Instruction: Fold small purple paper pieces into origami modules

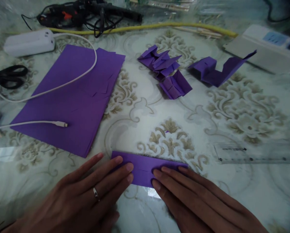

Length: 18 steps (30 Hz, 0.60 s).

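Observation:
A folded strip of purple paper [142, 173] lies flat on the patterned tabletop, close to me. On its left end rest the fingertips of my left hand [91, 189], which wears a ring; the fingers are stretched out. My right hand [195, 200] lies with straight fingers over the strip's right end, covering part of it. Neither hand grips the paper. Beyond the strip stand several folded purple paper pieces, bunched together in a row [168, 71]. To their right is a separate bent purple piece [217, 72].
A stack of purple sheets [62, 97] lies left, crossed by a white cable [86, 69] from a white adapter [29, 42]. Black scissors [10, 76] are at far left. A clear ruler [254, 153] lies right. Behind are a yellow cord [159, 25] and a black tool [69, 15].

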Available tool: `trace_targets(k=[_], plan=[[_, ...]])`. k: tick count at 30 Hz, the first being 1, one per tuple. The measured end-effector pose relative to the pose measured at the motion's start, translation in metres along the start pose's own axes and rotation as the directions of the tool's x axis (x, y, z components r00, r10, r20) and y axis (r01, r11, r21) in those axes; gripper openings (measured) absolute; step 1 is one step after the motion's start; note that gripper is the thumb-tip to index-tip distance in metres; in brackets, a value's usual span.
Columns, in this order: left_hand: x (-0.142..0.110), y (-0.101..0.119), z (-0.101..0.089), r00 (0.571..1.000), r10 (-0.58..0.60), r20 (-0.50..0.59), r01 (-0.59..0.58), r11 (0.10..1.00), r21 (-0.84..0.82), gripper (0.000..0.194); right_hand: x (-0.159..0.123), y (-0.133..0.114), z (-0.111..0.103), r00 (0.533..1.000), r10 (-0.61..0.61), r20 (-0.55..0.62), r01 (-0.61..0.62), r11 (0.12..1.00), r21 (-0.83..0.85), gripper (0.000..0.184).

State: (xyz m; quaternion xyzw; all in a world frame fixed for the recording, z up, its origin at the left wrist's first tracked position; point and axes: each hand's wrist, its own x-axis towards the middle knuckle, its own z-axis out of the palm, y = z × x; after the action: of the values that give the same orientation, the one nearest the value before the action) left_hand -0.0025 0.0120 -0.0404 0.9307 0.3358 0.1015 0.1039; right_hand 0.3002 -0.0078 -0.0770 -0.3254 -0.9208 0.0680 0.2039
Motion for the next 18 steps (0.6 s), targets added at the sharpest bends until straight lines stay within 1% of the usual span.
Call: trace_targets(k=[2,7,10,11,13,14,15,18], plan=[[0.000,-0.001,0.000,1.000,0.002,0.013,-0.002,1.000,-0.003,0.042,0.000,0.001,0.001,1.000,-0.003,-0.021,0.003,1.000,-0.004,0.041],[-0.006,-0.002,0.004,1.000,-0.021,0.002,0.021,0.999,-0.039,0.043,-0.001,0.001,0.001,1.000,-0.010,-0.008,0.010,1.000,-0.003,0.040],[-0.008,0.001,0.005,1.000,-0.014,0.014,0.014,0.999,-0.040,0.048,-0.001,0.000,0.000,1.000,0.009,0.007,-0.009,1.000,0.001,0.041],[-0.007,0.003,0.005,0.999,-0.007,0.040,0.008,0.999,-0.041,0.050,-0.001,0.000,-0.001,1.000,0.014,0.009,-0.014,1.000,0.002,0.041],[-0.002,0.008,0.005,0.999,0.001,0.047,0.000,1.000,-0.031,0.054,-0.002,-0.001,-0.001,1.000,0.006,0.012,-0.007,1.000,0.005,0.041],[0.001,0.010,0.005,0.997,0.051,0.059,-0.050,0.999,-0.016,0.051,-0.002,0.000,-0.001,1.000,0.001,0.009,-0.001,1.000,0.008,0.042],[0.004,0.013,0.006,0.994,0.072,0.078,-0.072,0.997,-0.005,0.048,-0.003,0.000,0.000,1.000,0.002,-0.001,-0.002,1.000,0.012,0.042],[0.010,0.020,0.011,0.971,0.231,0.065,-0.235,0.970,0.056,0.041,-0.004,0.001,0.003,0.999,0.018,-0.043,-0.016,0.999,0.041,0.039]])
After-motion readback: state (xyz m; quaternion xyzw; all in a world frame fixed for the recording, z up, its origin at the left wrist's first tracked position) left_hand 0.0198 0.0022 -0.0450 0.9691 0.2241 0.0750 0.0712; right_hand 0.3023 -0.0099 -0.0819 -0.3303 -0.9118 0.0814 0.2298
